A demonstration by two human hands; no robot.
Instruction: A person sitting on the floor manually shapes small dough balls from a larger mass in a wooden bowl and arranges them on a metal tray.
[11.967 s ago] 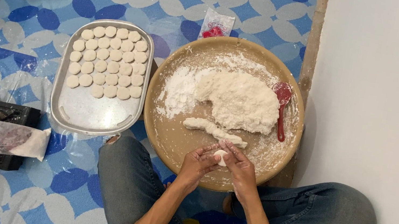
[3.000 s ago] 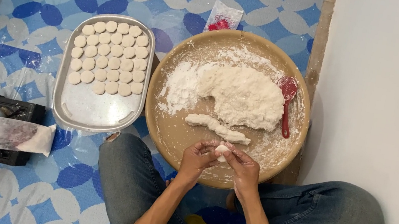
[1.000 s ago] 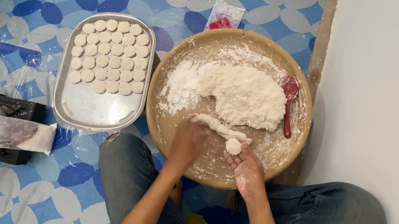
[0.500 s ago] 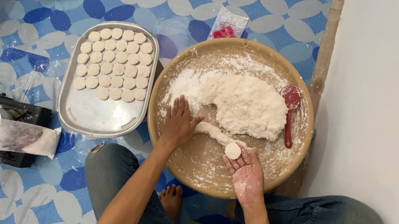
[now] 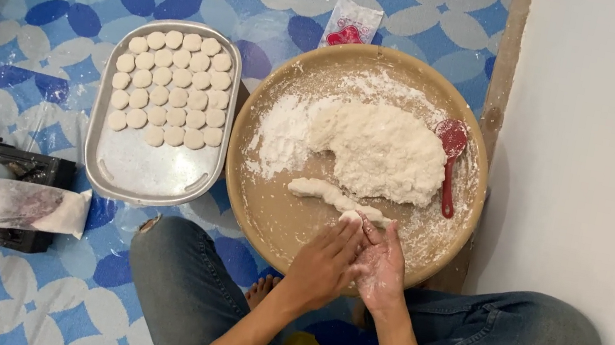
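Both hands meet over the near edge of the round tray (image 5: 251,205) — left hand (image 5: 324,261) and right hand (image 5: 381,268), fingers closed together on a small dough ball (image 5: 351,217). The ball sits just beside the dough roll (image 5: 325,193). Big dough (image 5: 378,151) w/ red spoon (image 5: 450,160) behind; metal tray (image 5: 148,170) of discs at left.

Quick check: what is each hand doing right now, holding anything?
Left hand: pressed over the right, grip cannot be told.
Right hand: palm up under it; a bit of dough shows at the fingertips.

Twenty-nine dough discs (image 5: 171,87), one tray (image 5: 148,170), one spoon (image 5: 450,160).
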